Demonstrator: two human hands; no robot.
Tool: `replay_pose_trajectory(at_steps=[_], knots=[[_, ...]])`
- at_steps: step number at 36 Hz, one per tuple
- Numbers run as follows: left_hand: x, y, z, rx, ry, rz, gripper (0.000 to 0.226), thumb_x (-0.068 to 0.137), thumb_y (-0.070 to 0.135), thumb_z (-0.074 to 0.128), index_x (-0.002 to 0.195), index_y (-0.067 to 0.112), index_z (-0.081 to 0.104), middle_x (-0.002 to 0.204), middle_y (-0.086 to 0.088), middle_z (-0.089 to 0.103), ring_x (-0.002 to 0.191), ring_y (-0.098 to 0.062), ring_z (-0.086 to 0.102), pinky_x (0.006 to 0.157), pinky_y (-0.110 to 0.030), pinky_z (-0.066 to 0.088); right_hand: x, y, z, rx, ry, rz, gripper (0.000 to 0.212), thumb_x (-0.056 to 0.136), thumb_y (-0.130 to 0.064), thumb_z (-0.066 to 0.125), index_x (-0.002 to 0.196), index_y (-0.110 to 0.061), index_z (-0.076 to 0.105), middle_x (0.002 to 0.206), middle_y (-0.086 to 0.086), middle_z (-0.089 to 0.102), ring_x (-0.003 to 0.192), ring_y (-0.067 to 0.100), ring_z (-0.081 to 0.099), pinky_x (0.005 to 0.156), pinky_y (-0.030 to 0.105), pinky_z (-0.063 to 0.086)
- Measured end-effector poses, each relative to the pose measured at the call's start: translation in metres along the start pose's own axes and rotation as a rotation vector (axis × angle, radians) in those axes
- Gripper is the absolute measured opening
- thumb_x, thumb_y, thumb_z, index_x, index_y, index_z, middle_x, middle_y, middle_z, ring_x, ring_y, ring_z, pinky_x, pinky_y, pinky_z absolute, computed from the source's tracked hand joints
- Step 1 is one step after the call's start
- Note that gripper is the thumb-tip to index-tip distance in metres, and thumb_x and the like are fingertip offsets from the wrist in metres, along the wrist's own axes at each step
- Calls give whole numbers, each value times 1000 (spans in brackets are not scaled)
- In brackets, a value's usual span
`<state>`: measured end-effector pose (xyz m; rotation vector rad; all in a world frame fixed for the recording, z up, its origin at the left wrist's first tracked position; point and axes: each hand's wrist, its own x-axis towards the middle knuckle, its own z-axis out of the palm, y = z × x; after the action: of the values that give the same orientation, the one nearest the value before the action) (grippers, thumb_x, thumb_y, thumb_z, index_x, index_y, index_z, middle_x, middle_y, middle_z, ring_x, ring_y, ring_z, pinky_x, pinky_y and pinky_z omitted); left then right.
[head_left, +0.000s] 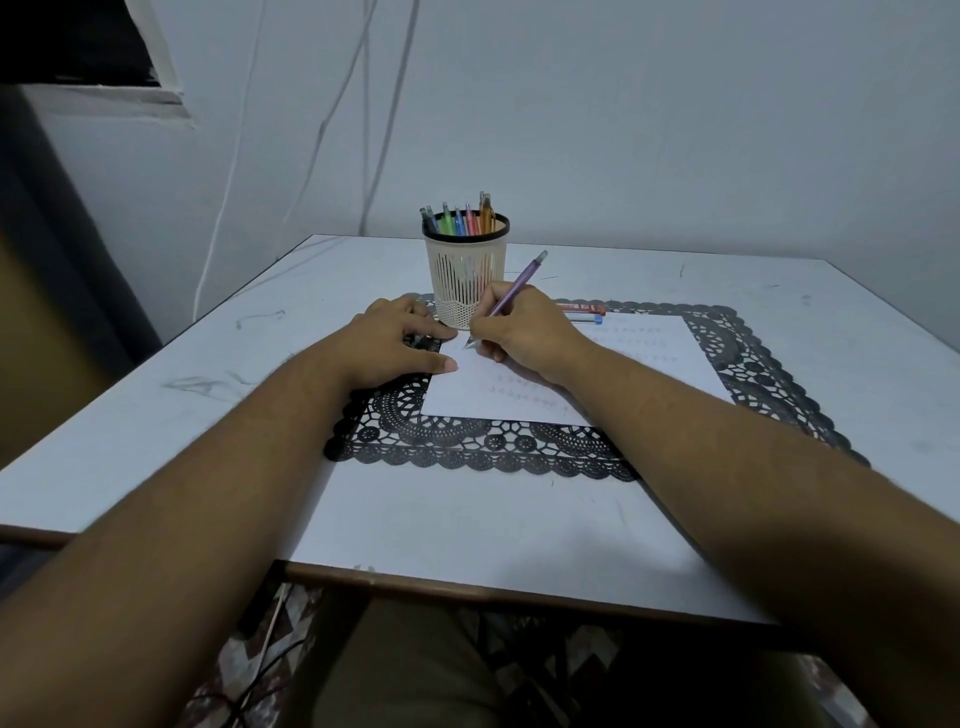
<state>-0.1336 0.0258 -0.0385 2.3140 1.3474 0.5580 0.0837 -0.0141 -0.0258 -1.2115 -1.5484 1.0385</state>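
A white sheet of paper (649, 364) with faint rows of marks lies on a black lace placemat (493, 444). My right hand (524, 330) grips a purple pen (511, 293), whose tip touches the paper near its upper left corner. My left hand (397, 340) rests flat on the mat at the sheet's left edge, fingers spread and thumb on the paper's border. Just behind both hands stands a cream slotted pen holder (466, 270) with several coloured pens (460, 221) in it.
Two pens, one red and one blue (584, 312), lie on the mat behind my right hand. The white table (182, 395) has scuff marks and a brown front edge. Cables hang down the wall behind. My legs and a patterned floor show below.
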Motion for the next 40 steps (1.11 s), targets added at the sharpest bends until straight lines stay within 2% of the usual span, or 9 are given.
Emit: replay_pose_trajectory(at_steps=[3, 8, 12, 17, 23, 27, 33, 37, 40], knots=[[0, -1, 0, -9, -5, 0, 67, 66, 70, 75, 128, 45, 70, 114, 22, 46, 130, -22, 43, 117, -52, 34, -1, -1, 1, -12, -3, -12, 13, 91, 8, 66, 85, -2, 60, 73, 16, 59, 60, 22, 58, 51, 28, 49], [2, -2, 1, -7, -9, 2, 70, 65, 72, 74, 129, 45, 70, 114, 25, 45, 130, -22, 43, 117, -52, 34, -1, 0, -1, -7, 28, -11, 14, 91, 7, 65, 85, -3, 58, 76, 18, 58, 63, 25, 58, 50, 26, 49], [1, -3, 0, 2, -9, 5, 63, 71, 67, 79, 129, 44, 70, 113, 27, 45, 130, -22, 43, 117, -52, 35, -1, 0, 1, 14, -3, 10, 20, 90, 8, 67, 78, -6, 59, 72, 15, 56, 62, 22, 57, 53, 25, 51], [2, -2, -1, 0, -3, 8, 56, 78, 59, 83, 130, 43, 70, 113, 30, 44, 131, -22, 42, 118, -52, 33, 0, 1, -6, 54, 56, -8, 12, 90, 8, 65, 85, -1, 60, 74, 16, 55, 54, 21, 55, 48, 28, 47], [1, 0, 0, 2, 6, -2, 53, 81, 55, 83, 131, 42, 70, 113, 22, 45, 131, -23, 42, 118, -52, 33, -2, 2, -5, 26, 26, 14, 19, 90, 6, 67, 78, -6, 58, 72, 14, 55, 61, 20, 56, 52, 22, 49], [1, -1, 0, 13, 4, -8, 54, 81, 57, 82, 131, 44, 69, 121, 16, 46, 132, -22, 41, 118, -53, 32, -3, 0, -5, 6, 61, 11, 17, 91, 6, 66, 81, -5, 58, 78, 16, 57, 64, 22, 56, 51, 21, 48], [1, 0, 0, -22, 13, 7, 52, 80, 52, 84, 129, 42, 71, 113, 31, 45, 134, -23, 42, 119, -52, 32, -4, 0, -6, -3, 52, 17, 18, 89, 5, 67, 78, -6, 58, 72, 15, 56, 61, 18, 57, 59, 25, 54], [1, 1, 0, -22, 20, -2, 53, 80, 53, 85, 129, 41, 71, 120, 16, 47, 134, -25, 42, 119, -53, 32, -5, 0, -5, 0, 40, 15, 15, 91, 5, 67, 83, -4, 59, 74, 14, 56, 61, 17, 56, 58, 22, 53], [0, 2, -1, -23, 12, -6, 57, 77, 57, 84, 130, 41, 70, 123, 14, 47, 134, -25, 42, 119, -53, 32, -4, -1, -5, -4, 57, 10, 14, 92, 5, 67, 84, -4, 59, 75, 13, 56, 62, 18, 56, 57, 22, 52]])
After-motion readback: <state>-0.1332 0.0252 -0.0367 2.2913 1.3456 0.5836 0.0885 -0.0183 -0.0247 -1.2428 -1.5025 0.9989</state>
